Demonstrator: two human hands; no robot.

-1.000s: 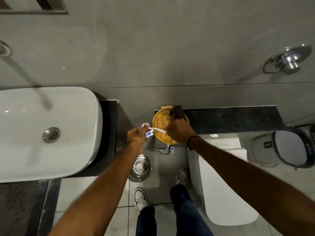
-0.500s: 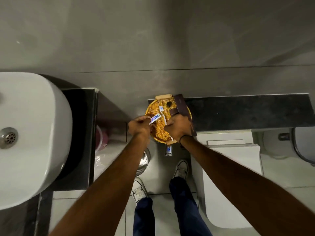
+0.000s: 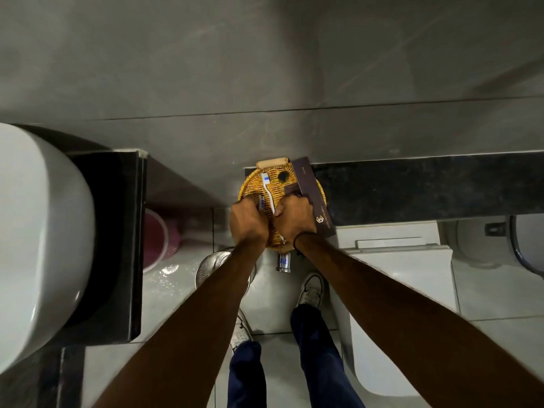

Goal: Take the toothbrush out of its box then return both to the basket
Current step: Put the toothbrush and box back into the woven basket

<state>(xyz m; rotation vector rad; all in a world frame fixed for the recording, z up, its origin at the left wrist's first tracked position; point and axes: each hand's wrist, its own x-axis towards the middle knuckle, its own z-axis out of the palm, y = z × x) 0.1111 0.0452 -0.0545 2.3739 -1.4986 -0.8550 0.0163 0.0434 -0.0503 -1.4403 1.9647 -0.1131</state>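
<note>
A round wicker basket [image 3: 246,186] sits at the left end of a black ledge [image 3: 412,188]. A white toothbrush [image 3: 267,184] with a blue head lies in it, bristle end toward the wall. My right hand [image 3: 294,220] is closed around the toothbrush's handle over the basket's near half. My left hand [image 3: 248,223] is right beside it, pinching a small blue-and-white tube [image 3: 260,202] over the basket. A long dark brown box [image 3: 310,191] lies across the basket's right side, its near end jutting past the rim by my right wrist. The basket's near rim is hidden by my hands.
A white sink [image 3: 38,237] on a black counter [image 3: 117,240] fills the left. A white toilet [image 3: 397,307] stands below the ledge on the right. On the floor are a steel bin [image 3: 210,267], a pink bucket [image 3: 156,234] and a small can [image 3: 284,262].
Both hands have moved forward over the basket. The toothbrush went from held between the hands to lying lengthwise in the basket. The camera has shifted right and down.
</note>
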